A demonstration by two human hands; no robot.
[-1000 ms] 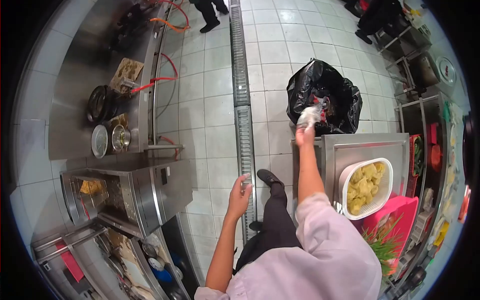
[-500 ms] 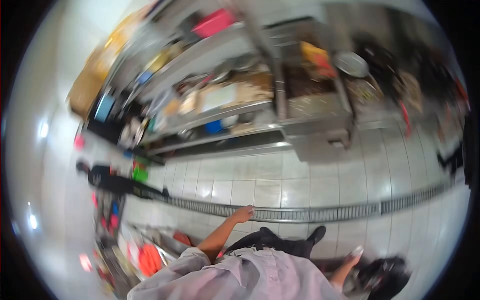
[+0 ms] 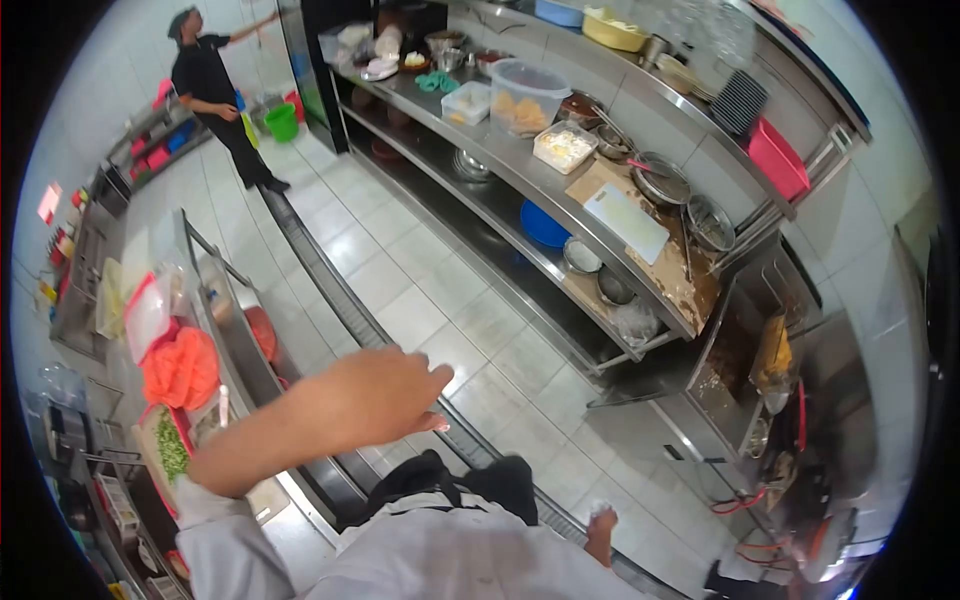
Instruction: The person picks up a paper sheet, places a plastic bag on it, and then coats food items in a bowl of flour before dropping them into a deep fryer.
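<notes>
My left hand (image 3: 375, 395) is raised in front of my body, above the metal floor drain (image 3: 335, 300). Its fingers curl downward and look closed; the back of the hand hides whatever may be in them, with a pale pinkish tip showing below. Lower right, beside my legs, hangs my right hand (image 3: 602, 528), small in view. A small white thing (image 3: 600, 506), too blurred to name, shows at its fingers, which seem closed around it. Nearest to my left forearm are an orange-red plastic bag (image 3: 182, 368) and a tray of chopped greens (image 3: 170, 445) on the left counter.
Across the aisle runs a steel counter (image 3: 420, 97) with a white cutting board (image 3: 627, 222), a clear tub (image 3: 525, 97) and several pans. A fryer-like steel unit (image 3: 690, 440) stands at right. A person in black (image 3: 215, 90) stands far left near a green bucket (image 3: 282, 122).
My view has turned, bringing the left counter and the standing person closer into sight. My left hand has come up nearer the camera; my right hand has dropped beside my legs.
</notes>
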